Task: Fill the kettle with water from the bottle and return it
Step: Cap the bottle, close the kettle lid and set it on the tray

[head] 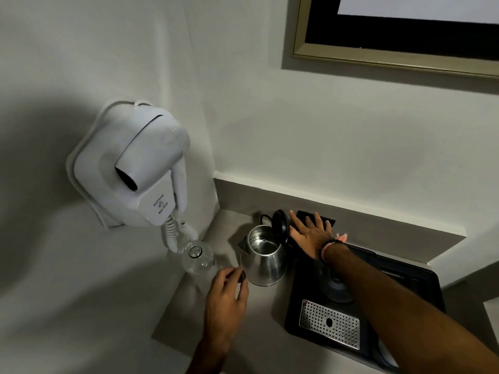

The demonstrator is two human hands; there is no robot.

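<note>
A stainless-steel kettle [266,261] stands on the grey counter [189,314] with its black lid [280,225] flipped up, and the inside looks empty. Just left of it is a clear bottle [198,259], upright with its mouth uncovered. My left hand [225,295] is in front of the kettle and bottle, its fingers curled round a small dark cap [242,275]. My right hand [310,233] is flat with fingers spread, just right of the lid. Whether it touches the kettle's handle is hidden.
A black tray [405,268] on the right holds the round kettle base [337,288] and a perforated metal drip grate [329,323]. A white wall-mounted hair dryer [129,168] with a coiled cord hangs at the left. A framed picture [391,49] hangs above.
</note>
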